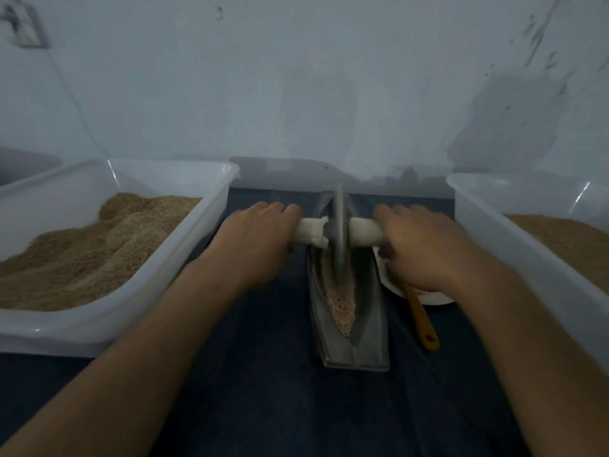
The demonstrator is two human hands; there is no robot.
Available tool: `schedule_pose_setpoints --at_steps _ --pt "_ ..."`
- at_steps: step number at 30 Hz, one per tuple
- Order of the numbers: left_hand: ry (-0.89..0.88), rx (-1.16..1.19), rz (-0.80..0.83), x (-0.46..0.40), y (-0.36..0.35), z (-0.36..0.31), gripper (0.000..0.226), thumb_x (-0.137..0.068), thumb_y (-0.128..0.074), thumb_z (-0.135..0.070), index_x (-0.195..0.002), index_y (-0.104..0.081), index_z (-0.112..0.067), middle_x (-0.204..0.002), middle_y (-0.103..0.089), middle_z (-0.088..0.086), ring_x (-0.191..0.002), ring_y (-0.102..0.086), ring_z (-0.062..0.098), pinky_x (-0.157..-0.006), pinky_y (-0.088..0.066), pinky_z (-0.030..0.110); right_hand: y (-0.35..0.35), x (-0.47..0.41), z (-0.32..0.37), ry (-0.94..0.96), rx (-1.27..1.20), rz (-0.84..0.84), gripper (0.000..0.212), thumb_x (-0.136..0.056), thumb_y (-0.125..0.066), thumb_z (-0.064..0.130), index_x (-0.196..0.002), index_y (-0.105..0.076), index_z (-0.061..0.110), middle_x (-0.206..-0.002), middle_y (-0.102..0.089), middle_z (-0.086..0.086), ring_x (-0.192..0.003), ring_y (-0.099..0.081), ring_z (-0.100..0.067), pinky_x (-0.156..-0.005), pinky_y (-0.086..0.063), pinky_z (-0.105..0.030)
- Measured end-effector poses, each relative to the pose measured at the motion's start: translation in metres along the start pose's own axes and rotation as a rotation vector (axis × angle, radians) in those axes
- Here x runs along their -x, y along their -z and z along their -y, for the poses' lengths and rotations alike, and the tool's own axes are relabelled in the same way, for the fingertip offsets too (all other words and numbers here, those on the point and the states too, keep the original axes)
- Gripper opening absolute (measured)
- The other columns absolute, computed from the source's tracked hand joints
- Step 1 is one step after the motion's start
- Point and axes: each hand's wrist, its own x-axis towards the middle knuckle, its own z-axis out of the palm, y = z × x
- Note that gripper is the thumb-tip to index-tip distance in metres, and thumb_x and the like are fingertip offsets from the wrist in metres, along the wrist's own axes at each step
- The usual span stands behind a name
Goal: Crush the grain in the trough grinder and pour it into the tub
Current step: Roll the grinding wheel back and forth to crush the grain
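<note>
A grey boat-shaped trough grinder [369, 331] lies lengthwise on the dark cloth in the middle. Pale grain [341, 303] fills the near part of its groove. A grey metal wheel [338, 235] stands upright in the far half of the groove, on a white-wrapped axle [362, 233]. My left hand [260, 239] grips the axle's left end and my right hand [425, 245] grips its right end. A translucent tub [211, 192] with brown grain stands at the left, a second tub [478, 199] with grain at the right.
A white dish [428, 298] with a yellow-handled tool [421, 316] lies just right of the trough, partly under my right hand. A pale wall rises close behind. Dark cloth [263, 374] covers the surface between the tubs.
</note>
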Motion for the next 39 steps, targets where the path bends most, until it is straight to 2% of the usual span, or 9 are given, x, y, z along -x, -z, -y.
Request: schedule_pose_setpoints --at_steps 5,8,11,14,18,22,30,36,39 --pt "-0.116 0.118 0.317 0.020 0.025 0.007 0.034 -0.100 -0.060 -0.028 -0.085 -0.030 -0.035 -0.087 -0.044 -0.012 -0.075 -0.045 0.010 -0.063 -0.030 0.032 0.034 0.029 -0.005 0.014 -0.210 0.373 0.012 -0.102 -0.056 0.030 -0.101 -0.044 0.032 -0.087 -0.053 0.009 -0.070 -0.050 -0.004 -0.048 -0.035 -0.018" --pt "-0.080 0.061 0.205 0.015 0.015 -0.001 0.032 -0.100 -0.059 -0.028 -0.093 -0.029 -0.035 -0.098 -0.044 -0.012 -0.092 -0.050 0.017 -0.077 -0.041 0.036 0.021 0.017 0.002 0.002 -0.086 0.237 0.024 -0.100 -0.055 0.026 -0.090 -0.034 0.030 -0.089 -0.049 0.007 -0.073 -0.048 -0.008 -0.057 -0.034 -0.024" --pt "0.033 -0.084 0.031 0.000 -0.001 -0.011 0.031 -0.098 -0.063 -0.022 -0.117 -0.039 -0.024 -0.120 -0.052 0.000 -0.112 -0.053 0.026 -0.090 -0.046 0.045 -0.005 -0.002 0.007 -0.034 0.086 -0.047 0.024 -0.095 -0.057 0.017 -0.109 -0.039 0.023 -0.106 -0.050 -0.001 -0.095 -0.050 -0.021 -0.074 -0.032 -0.034" --pt "0.088 -0.090 0.008 -0.007 -0.007 -0.014 0.031 -0.096 -0.063 -0.021 -0.116 -0.040 -0.021 -0.118 -0.056 0.004 -0.110 -0.057 0.028 -0.084 -0.044 0.044 -0.012 -0.009 0.007 -0.033 0.102 -0.119 0.026 -0.092 -0.058 0.016 -0.111 -0.041 0.021 -0.109 -0.053 -0.002 -0.099 -0.052 -0.024 -0.075 -0.031 -0.035" --pt "0.001 0.012 0.198 0.003 0.015 -0.006 0.023 -0.092 -0.061 -0.035 -0.092 -0.039 -0.033 -0.096 -0.059 -0.005 -0.087 -0.060 0.023 -0.072 -0.043 0.037 0.013 0.004 -0.005 -0.006 -0.080 0.176 0.019 -0.091 -0.063 0.030 -0.087 -0.045 0.028 -0.086 -0.056 0.009 -0.073 -0.053 -0.009 -0.058 -0.039 -0.031" --pt "-0.031 0.118 0.380 0.015 0.034 -0.002 0.016 -0.082 -0.066 -0.041 -0.091 -0.053 -0.036 -0.089 -0.063 -0.013 -0.081 -0.064 0.014 -0.076 -0.055 0.039 0.026 0.016 -0.010 0.036 -0.223 0.357 0.014 -0.092 -0.066 0.024 -0.087 -0.057 0.034 -0.087 -0.062 0.012 -0.076 -0.060 -0.004 -0.057 -0.043 -0.023" --pt "0.132 -0.048 -0.008 -0.011 -0.007 -0.010 0.020 -0.096 -0.063 -0.031 -0.106 -0.048 -0.024 -0.105 -0.066 0.006 -0.092 -0.066 0.031 -0.068 -0.036 0.037 -0.015 -0.013 0.007 -0.041 0.074 -0.173 0.024 -0.092 -0.056 0.009 -0.105 -0.042 0.024 -0.101 -0.052 0.003 -0.093 -0.051 -0.021 -0.075 -0.035 -0.036" --pt "-0.031 0.114 0.358 0.004 0.025 0.004 0.022 -0.088 -0.070 -0.034 -0.093 -0.050 -0.038 -0.099 -0.065 -0.011 -0.090 -0.065 0.017 -0.078 -0.053 0.038 0.020 0.012 -0.009 0.007 -0.162 0.303 0.020 -0.095 -0.060 0.020 -0.088 -0.045 0.033 -0.091 -0.058 0.008 -0.078 -0.056 -0.008 -0.060 -0.042 -0.027" --pt "-0.078 0.190 0.391 0.012 0.034 0.004 0.019 -0.087 -0.071 -0.034 -0.094 -0.055 -0.041 -0.092 -0.065 -0.014 -0.085 -0.065 0.010 -0.076 -0.053 0.035 0.026 0.021 -0.012 0.015 -0.238 0.390 0.015 -0.093 -0.064 0.022 -0.099 -0.055 0.032 -0.095 -0.062 0.009 -0.083 -0.061 -0.008 -0.070 -0.053 -0.029"
